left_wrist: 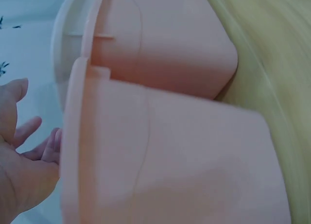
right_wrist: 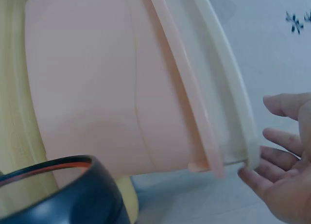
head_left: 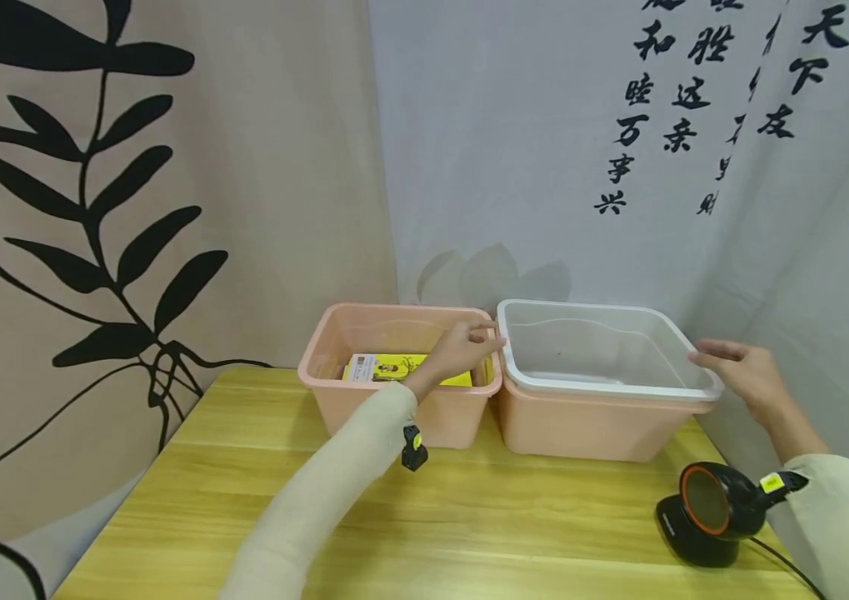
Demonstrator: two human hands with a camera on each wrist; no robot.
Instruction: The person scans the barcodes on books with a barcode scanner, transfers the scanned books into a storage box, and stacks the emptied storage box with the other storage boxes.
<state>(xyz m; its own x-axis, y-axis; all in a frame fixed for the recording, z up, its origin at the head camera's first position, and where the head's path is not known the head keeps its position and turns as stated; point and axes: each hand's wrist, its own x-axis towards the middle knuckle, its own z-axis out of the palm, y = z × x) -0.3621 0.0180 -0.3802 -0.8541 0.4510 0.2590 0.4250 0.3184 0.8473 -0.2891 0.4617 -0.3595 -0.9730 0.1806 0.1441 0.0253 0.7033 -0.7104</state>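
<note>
A white plastic bin [head_left: 581, 346] sits nested inside a pink bin [head_left: 581, 425] on the right of the table. My left hand [head_left: 461, 346] reaches over the other pink bin [head_left: 387, 312], its fingertips at the white bin's left rim. In the left wrist view, the fingers [left_wrist: 29, 131] are spread and loosely bent behind the pink rim. My right hand [head_left: 746, 375] is at the white bin's right end. In the right wrist view, its lower fingers [right_wrist: 255, 180] meet the white rim, with the thumb apart. Yellow printed items [head_left: 394, 367] lie in the left pink bin.
A black desk scanner with an orange ring [head_left: 716, 504] stands at the right, below my right forearm, its cable running to the front edge. A wood-grain table [head_left: 469, 525] carries everything. Printed curtains [head_left: 282, 167] hang close behind the bins and at the right.
</note>
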